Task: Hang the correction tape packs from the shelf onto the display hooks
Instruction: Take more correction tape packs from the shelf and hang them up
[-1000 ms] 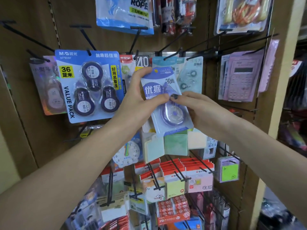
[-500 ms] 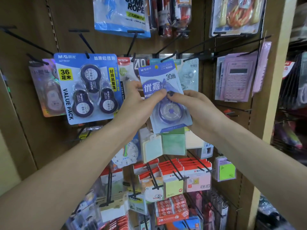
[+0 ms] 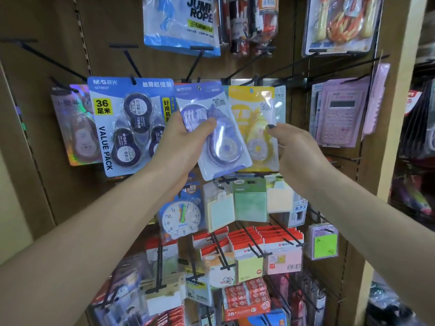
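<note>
Both arms are raised to the pegboard display. The left hand (image 3: 181, 140) grips a purple correction tape pack (image 3: 213, 130), thumb curled over the printed front and fingers behind; the pack is tilted, its lower end leaning toward the right hand. Its top edge sits at the hook row above the hands, but whether the hang hole is on a hook cannot be told.

The right hand (image 3: 299, 151) pinches the right edge of a yellow correction tape pack (image 3: 255, 128), a dark-nailed fingertip pressed on the front. This pack sits upright, just beside the purple one and partly behind it.

Left of the left hand, and touching it at the knuckles, hangs a blue value pack (image 3: 124, 123) of three dark tape units. Beyond that hangs a holographic pack (image 3: 73, 125). Right of the right hand, well apart, hangs a pink calculator (image 3: 341, 114).

Above the hands hang a jump rope package (image 3: 181, 22) and bare black display hooks (image 3: 131, 60). Below the hands hang a toy clock face (image 3: 181, 215), pastel sticky note pads (image 3: 249, 203) and red-topped note packs (image 3: 270, 250).
</note>
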